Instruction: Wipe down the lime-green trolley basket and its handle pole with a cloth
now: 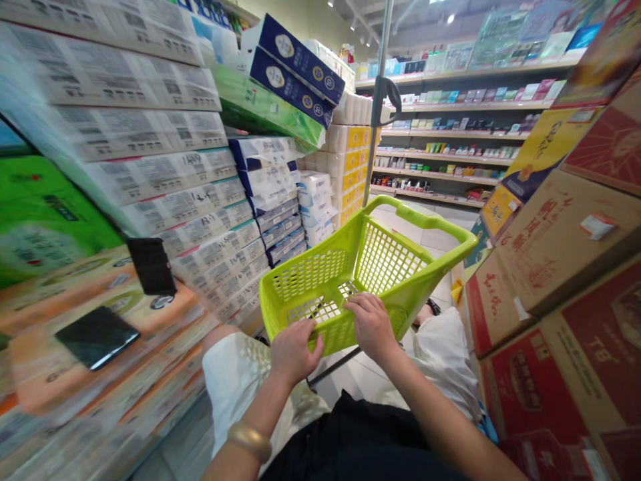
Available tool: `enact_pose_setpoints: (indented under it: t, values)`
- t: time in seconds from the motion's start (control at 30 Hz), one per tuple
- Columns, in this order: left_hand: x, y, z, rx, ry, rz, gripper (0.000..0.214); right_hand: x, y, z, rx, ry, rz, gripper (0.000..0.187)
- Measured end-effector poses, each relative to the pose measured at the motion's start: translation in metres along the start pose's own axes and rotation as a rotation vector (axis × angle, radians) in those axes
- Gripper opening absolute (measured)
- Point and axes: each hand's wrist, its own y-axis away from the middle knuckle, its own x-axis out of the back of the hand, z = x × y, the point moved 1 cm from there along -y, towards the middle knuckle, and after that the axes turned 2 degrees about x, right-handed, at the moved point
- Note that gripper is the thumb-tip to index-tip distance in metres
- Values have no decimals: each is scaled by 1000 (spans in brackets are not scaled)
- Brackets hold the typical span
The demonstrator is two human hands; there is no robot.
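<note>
A lime-green plastic shopping basket (400, 267) sits tilted in front of me, resting on my lap, and nothing shows inside it. My left hand (293, 351) curls over its near rim, fingers closed on the edge. My right hand (371, 325) grips the same near rim a little to the right, fingers bent over the mesh wall. A gold bangle (249, 439) is on my left wrist. The basket's long metal pull handle (379, 100) rises behind it.
Stacked packs of tissue paper (165, 174) fill the left side, with a black phone (97, 336) and a black wallet-like object (151, 266) lying on them. Cardboard cartons (555, 280) are piled at the right. Store shelves (451, 133) stand at the back.
</note>
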Motion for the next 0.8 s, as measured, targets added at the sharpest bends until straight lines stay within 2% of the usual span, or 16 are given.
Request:
enact_pose_setpoints:
  t: [0.17, 0.27, 0.4, 0.5, 0.57, 0.67, 0.8]
  values:
    - [1, 0, -1, -3, 10, 6, 21, 17, -1, 23, -100, 141, 48, 34]
    - [2, 0, -2, 17, 1, 5, 22, 10, 0, 14, -127, 142, 47, 34]
    - [4, -1, -3, 32, -4, -18, 22, -8, 2, -8, -26, 25, 10, 37]
    - [6, 0, -4, 27, 6, -29, 22, -11, 0, -12, 19, -6, -6, 40]
    - [7, 1, -4, 21, 10, -30, 22, -7, -1, -7, 8, 7, -36, 40]
    - [7, 2, -2, 10, 12, -30, 21, 7, -4, 8, -83, 80, -78, 37]
    - [5, 3, 2, -7, 24, -29, 21, 21, -6, 23, -167, 180, -54, 36]
